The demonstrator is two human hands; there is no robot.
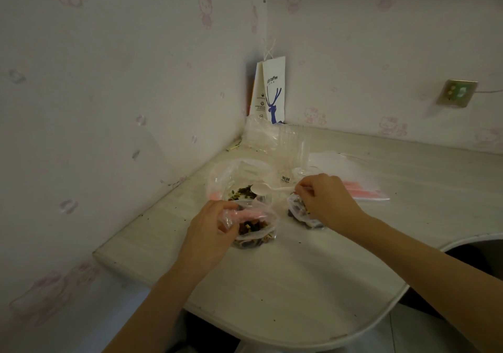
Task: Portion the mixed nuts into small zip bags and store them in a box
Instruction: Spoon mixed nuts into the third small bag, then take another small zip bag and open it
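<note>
**Portioning underway: 2 small bags part-filled, none boxed**

The left grip (209, 230) curls round the mouth of a small zip bag (254, 228), holding it open on the bench (272, 284); nuts already lie inside. The right grip (324, 200) pinches the handle of a white spoon (261, 188), whose bowl hangs over the large bag of mixed nuts (242, 186), where little seems left. A second filled bag (298, 212) sits under the right wrist. Spare zip bags (362, 190) lie beyond. Sealing and boxing look still to come; I can make out no box. A paper bag (273, 91) in the corner reads "coffee" above a blue deer.
</note>
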